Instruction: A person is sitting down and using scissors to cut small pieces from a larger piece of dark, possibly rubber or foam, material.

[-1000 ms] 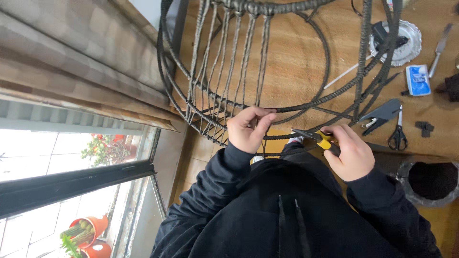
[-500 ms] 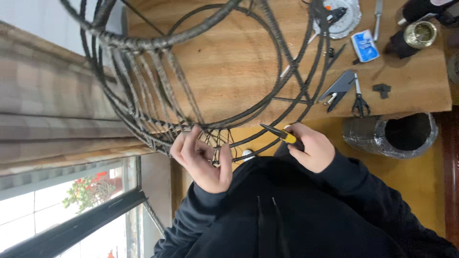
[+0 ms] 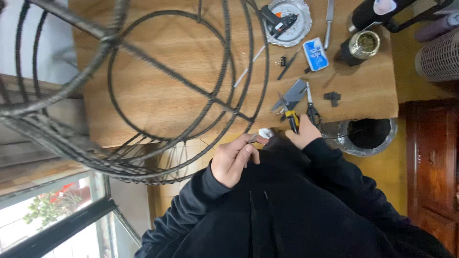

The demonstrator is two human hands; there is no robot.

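Overhead, from the head camera, the left hand (image 3: 233,160) has its fingers pinched together on a thin wire end (image 3: 252,139) at the counter (image 3: 162,91) edge, beside the dark wire frame (image 3: 143,86) that spreads across it. The right hand (image 3: 302,135) is clamped on yellow-handled pliers (image 3: 291,118) near scissors (image 3: 311,107). Likely light but stiff and springy, the frame looks best gripped at a ring or strut joint; loose wire ends may prick.
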